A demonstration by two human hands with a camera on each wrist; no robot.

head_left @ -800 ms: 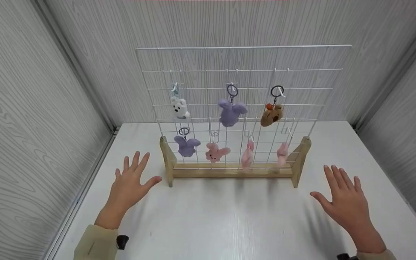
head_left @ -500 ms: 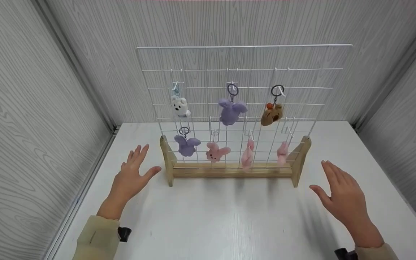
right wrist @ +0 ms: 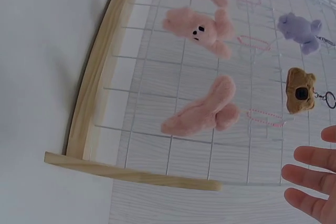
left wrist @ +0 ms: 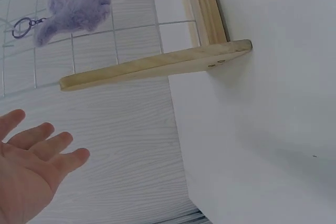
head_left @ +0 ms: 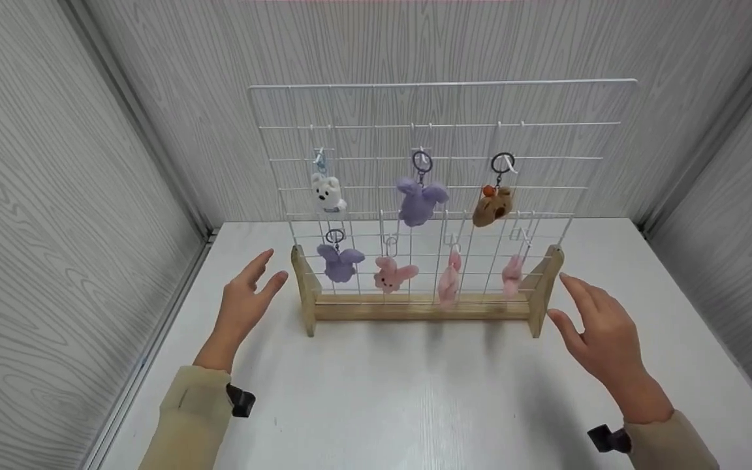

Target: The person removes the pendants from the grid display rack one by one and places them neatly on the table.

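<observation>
Both hands [head_left: 242, 305] [head_left: 604, 339] have neared the rack [head_left: 376, 311]; plush toys [head_left: 419, 203] hang unmoved.

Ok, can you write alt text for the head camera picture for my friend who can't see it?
Seven small plush toys hang in two rows on a white wire rack with a wooden base. A person's left hand and right hand are on either side, holding nothing, above a white table.
</observation>
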